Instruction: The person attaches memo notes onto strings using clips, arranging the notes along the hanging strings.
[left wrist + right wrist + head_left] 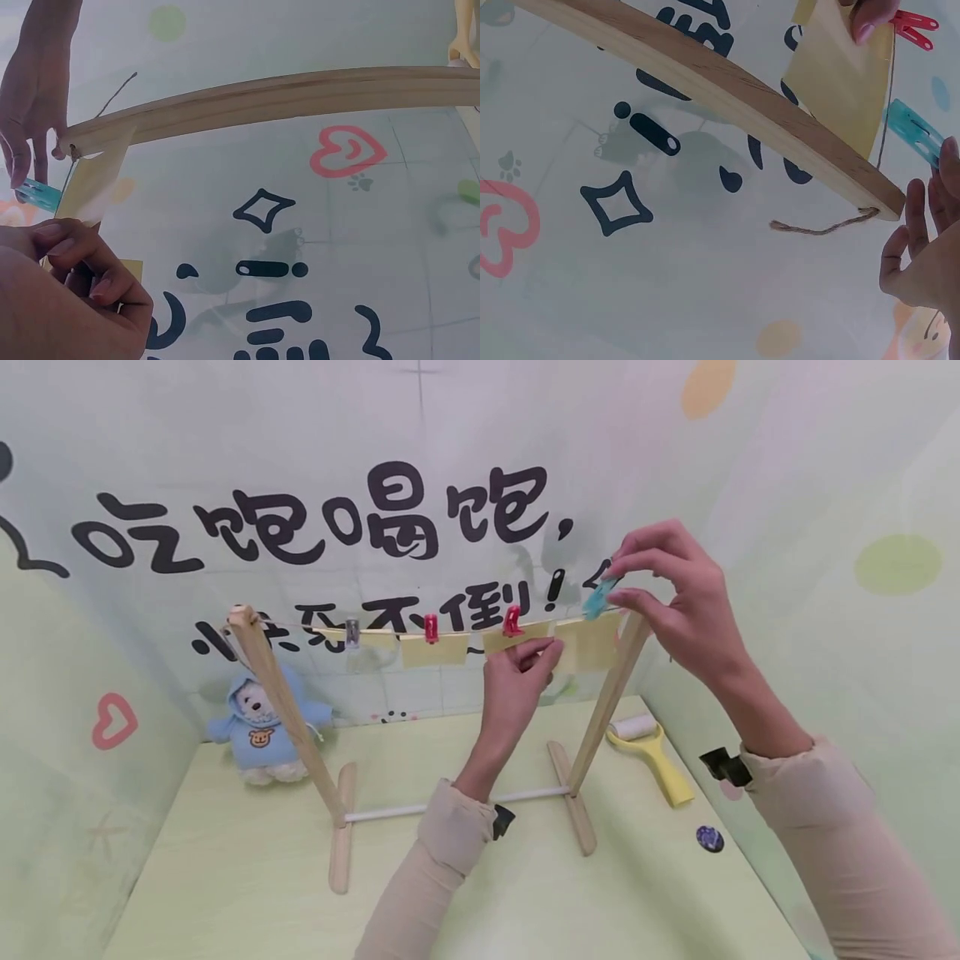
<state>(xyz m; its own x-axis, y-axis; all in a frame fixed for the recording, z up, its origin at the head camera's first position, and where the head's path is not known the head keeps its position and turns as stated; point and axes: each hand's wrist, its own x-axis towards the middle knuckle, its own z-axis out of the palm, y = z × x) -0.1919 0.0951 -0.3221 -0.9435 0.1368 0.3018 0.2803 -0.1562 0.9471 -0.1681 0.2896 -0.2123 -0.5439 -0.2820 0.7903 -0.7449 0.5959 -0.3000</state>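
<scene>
My right hand (678,593) pinches a teal clothespin (596,599) between thumb and fingers, at the string above the rightmost yellow paper (592,645). In the right wrist view the tip of the clothespin (915,131) meets the string by the paper's top edge; whether it bites the paper I cannot tell. My left hand (519,677) pinches that paper near its left edge, as the left wrist view also shows with the paper (94,184). Further left on the string, two red clothespins (431,628) and a grey clothespin (352,633) hold other yellow papers (435,649).
The string runs between two wooden posts (296,727) joined below by a white rod (386,812). A plush toy in blue (266,731) sits behind the left post. On the right lie a yellow-handled lint roller (660,760) and a dark blue oval object (709,838).
</scene>
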